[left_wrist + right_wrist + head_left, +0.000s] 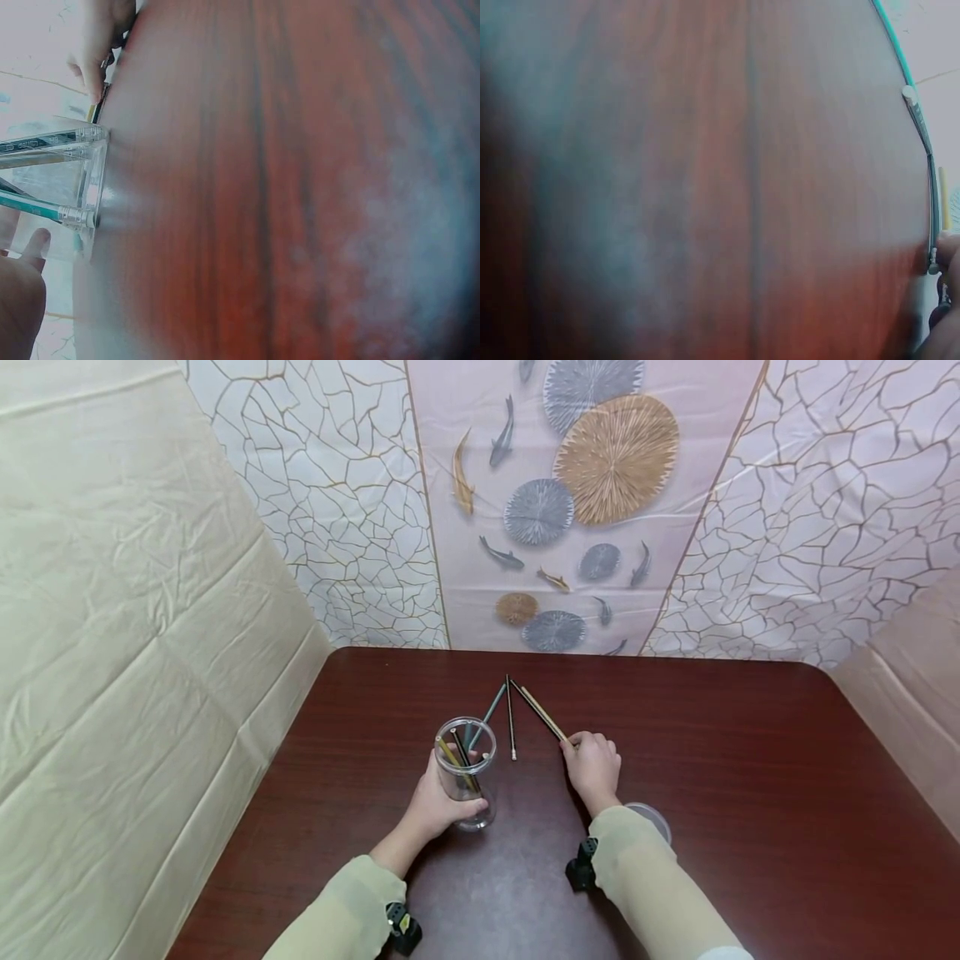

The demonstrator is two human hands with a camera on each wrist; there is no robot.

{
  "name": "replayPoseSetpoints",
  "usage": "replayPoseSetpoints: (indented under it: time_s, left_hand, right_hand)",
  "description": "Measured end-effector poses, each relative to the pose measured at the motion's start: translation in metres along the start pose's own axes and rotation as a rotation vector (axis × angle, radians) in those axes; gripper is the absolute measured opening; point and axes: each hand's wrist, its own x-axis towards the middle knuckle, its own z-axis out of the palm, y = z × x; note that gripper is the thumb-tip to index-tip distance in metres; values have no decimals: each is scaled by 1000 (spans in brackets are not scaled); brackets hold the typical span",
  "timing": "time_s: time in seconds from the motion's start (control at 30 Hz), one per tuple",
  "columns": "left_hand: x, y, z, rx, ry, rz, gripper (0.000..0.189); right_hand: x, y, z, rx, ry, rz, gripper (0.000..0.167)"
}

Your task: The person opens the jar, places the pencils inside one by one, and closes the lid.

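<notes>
My left hand (pixel 437 802) grips a clear plastic jar (pixel 482 818) round its side. Several pencils stand inside, among them a yellow pencil (pixel 447 751), a black one and, in the left wrist view, a teal one (pixel 34 205). My right hand (pixel 592 768) pinches a gold-yellow pencil (pixel 543 712) near its close end. Right alongside it runs a black pencil (pixel 934 202); whether the fingers hold that one too, I cannot tell. Between the hands lie another black pencil (pixel 511 720) with a white eraser end and a teal pencil (pixel 495 702), partly hidden behind the jar.
A clear round lid (pixel 657 819) lies on the dark red-brown table (pixel 750 760), partly covered by my right sleeve. Behind the far edge hangs a patterned cloth (pixel 480 593). Pale cloth (pixel 150 693) stands along the left side.
</notes>
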Motion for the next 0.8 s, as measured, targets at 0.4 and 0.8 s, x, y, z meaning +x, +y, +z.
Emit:
replayPoseSetpoints:
  time_s: [0.4, 0.8]
  left_hand:
    - [0, 3, 0, -13, 1, -36, 79]
    - [0, 0, 1, -36, 0, -29, 79]
  right_hand:
    - [-1, -11, -8, 190, 103, -57, 23]
    - [-9, -52, -25, 410, 94, -99, 22]
